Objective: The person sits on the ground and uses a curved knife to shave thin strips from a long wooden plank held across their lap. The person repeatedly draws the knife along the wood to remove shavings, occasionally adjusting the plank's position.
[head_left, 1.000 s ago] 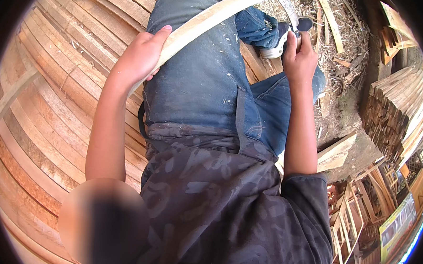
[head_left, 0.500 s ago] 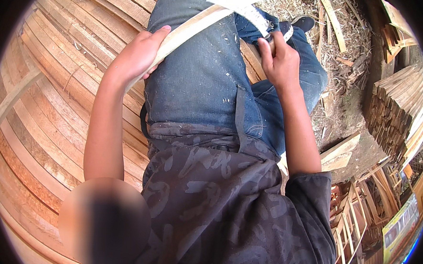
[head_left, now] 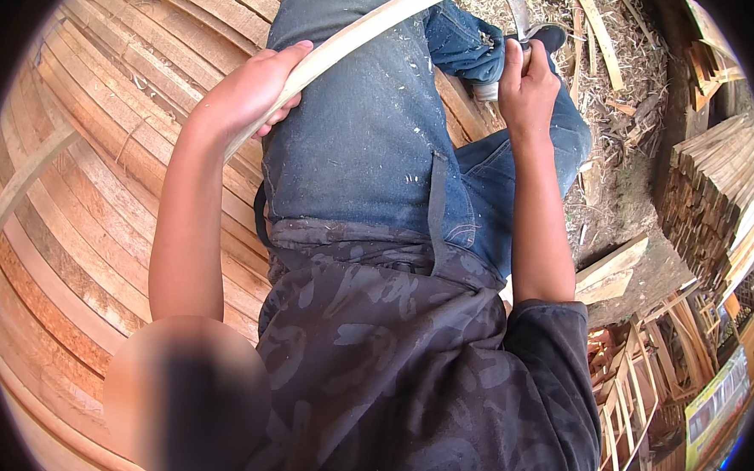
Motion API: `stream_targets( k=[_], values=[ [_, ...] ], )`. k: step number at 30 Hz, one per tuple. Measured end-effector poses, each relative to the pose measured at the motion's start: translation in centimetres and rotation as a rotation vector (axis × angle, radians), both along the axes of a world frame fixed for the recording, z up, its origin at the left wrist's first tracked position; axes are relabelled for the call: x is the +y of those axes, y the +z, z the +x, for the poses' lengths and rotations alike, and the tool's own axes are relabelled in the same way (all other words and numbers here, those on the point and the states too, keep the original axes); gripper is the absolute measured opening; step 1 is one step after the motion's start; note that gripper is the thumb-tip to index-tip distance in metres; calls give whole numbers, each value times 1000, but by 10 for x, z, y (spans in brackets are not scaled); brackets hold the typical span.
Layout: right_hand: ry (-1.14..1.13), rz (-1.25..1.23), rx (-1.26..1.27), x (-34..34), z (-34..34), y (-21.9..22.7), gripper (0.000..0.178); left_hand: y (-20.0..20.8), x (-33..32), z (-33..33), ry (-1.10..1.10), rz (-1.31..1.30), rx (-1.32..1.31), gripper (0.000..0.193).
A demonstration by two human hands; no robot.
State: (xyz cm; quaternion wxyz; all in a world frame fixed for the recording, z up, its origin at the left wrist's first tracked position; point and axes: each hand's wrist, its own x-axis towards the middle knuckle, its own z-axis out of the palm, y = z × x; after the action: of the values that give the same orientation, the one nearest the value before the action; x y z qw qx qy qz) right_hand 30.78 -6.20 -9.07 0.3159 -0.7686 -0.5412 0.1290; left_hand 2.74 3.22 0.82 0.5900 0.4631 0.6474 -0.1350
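A long pale wooden strip (head_left: 362, 37) lies slantwise over my thigh, its far end reaching the top edge of the view. My left hand (head_left: 261, 84) is wrapped round its near part, thumb on top. To the right, my right hand (head_left: 531, 86) grips the dark handle of a knife (head_left: 517, 11). The blade points up and away, apart from the strip, and its tip is cut off by the top edge. Small wood chips speckle my blue jeans (head_left: 348, 140).
Rows of long wooden slats (head_left: 88, 212) spread under and left of me. Shavings (head_left: 627, 104) cover the ground at the far right, near my foot. Stacked slats (head_left: 711, 202) stand at the right, with a lattice of thin sticks (head_left: 628, 402) and a yellowish panel (head_left: 718, 403) below.
My right hand has moved right and forward with the knife, whose blade has swung off the strip. My left hand keeps its hold, and the strip has barely shifted.
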Motion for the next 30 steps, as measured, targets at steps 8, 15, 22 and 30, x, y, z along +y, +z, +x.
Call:
stream_targets(
  k=[8, 15, 22, 30],
  values=[
    [-64, -51, 78, -8, -8, 0, 33, -1, -3, 2, 22, 12, -12, 50],
    [114, -16, -93, -5, -17, 24, 27, 3, 0, -1, -10, 2, 43, 52],
    [261, -12, 14, -7, -17, 24, 31, 1, 2, 0, -20, -5, 36, 51],
    [49, -67, -21, -6, -2, 16, 30, 2, 3, 6, -17, -3, 42, 52]
  ],
)
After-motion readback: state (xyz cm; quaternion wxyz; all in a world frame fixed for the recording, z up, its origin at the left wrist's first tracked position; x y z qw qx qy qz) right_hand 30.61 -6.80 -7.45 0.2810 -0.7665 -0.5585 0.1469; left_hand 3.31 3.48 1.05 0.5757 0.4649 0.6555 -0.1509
